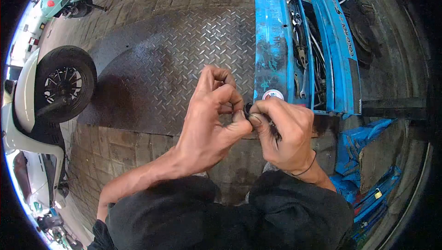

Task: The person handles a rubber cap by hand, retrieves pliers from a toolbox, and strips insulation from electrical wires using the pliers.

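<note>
A small dark piece (248, 108) sits between my fingertips, mostly covered, so its kind cannot be made out. My left hand (205, 123) pinches it from the left with thumb and forefinger, the other fingers curled. From the right, my right hand (289, 130) closes on the same piece with thumb and index finger. Both hands are in front of my lap, over the near edge of a steel checker plate (198, 43). Just beyond my right hand is the lid of a blue toolbox (270, 57) with a round sticker.
Wrenches and pliers (301, 56) lie in the open toolbox. At the left stands a white scooter with its black wheel (66, 84) near the plate. More blue metal (368, 176) with a padlock (378, 194) is at the lower right. Paving blocks (124, 151) surround the plate.
</note>
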`<state>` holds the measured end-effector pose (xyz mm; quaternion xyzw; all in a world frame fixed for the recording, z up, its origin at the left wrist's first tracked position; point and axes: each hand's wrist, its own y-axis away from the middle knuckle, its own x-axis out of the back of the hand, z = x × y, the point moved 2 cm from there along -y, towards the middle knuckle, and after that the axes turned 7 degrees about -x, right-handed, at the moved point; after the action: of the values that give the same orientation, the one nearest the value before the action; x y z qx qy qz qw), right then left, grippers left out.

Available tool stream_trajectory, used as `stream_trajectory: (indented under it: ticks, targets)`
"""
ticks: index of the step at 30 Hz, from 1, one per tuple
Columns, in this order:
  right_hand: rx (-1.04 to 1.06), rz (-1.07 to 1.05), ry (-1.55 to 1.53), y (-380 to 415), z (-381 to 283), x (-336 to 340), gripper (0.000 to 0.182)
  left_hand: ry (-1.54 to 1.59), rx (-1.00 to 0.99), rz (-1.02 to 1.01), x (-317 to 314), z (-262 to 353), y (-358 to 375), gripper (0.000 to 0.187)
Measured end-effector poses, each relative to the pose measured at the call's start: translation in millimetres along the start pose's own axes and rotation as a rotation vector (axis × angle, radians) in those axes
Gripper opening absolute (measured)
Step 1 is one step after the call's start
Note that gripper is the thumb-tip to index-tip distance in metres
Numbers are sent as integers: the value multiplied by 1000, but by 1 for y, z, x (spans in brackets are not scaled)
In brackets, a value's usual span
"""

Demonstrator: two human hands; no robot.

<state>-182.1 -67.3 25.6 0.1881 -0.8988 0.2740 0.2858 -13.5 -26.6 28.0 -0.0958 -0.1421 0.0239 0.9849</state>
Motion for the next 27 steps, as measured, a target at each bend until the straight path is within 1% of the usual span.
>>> stream_trajectory:
  ticks: [2,4,6,7,9,11,13,14,15,17,18,19,20,21,22,23,24,26,27]
  targets:
    - [-13,-23,-5,0,0,2,12,122,219,-56,2,7,-3,12]
    - [-26,-47,-10,-1,-1,3,11,168,241,-79,3,1,-2,10]
    - [-109,-89,-104,0,0,4,9,212,263,-102,5,-7,0,8]
    - [-109,-89,-104,0,0,4,9,217,256,-133,5,-10,0,7]
    - [-162,-121,-199,1,3,5,10,221,249,-167,6,-12,-1,8]
    - [-188,-134,-244,2,5,6,10,325,310,-203,7,-13,0,7]
    - [-213,-147,-290,3,6,7,11,333,325,-202,7,-7,-2,7]
    - [-299,-165,-356,5,8,7,11,342,340,-201,7,-5,-3,7]
    - [-384,-182,-422,6,10,8,12,342,339,-202,6,-6,-3,7]
    - [-383,-169,-411,5,12,9,12,254,235,-150,5,-8,-2,8]
    - [-382,-156,-401,5,13,9,12,254,235,-150,5,-4,-1,8]
    - [-383,-157,-402,5,12,9,12,181,226,-123,6,3,-2,9]
    - [-354,-131,-348,4,11,9,12,108,217,-97,5,7,-1,10]
    - [-325,-105,-294,3,10,9,13,107,217,-97,2,8,0,10]
    - [-324,-105,-294,3,9,7,13,84,173,-47,-1,8,0,12]
    - [-272,-70,-246,3,9,6,12,61,128,3,-2,8,0,15]
    - [-221,-35,-198,3,8,5,11,61,128,5,-2,5,1,15]
    - [-183,-19,-152,2,8,3,10,-73,-7,-9,0,1,1,17]
    - [-146,-1,-106,2,8,2,10,-74,-6,-9,1,1,1,17]
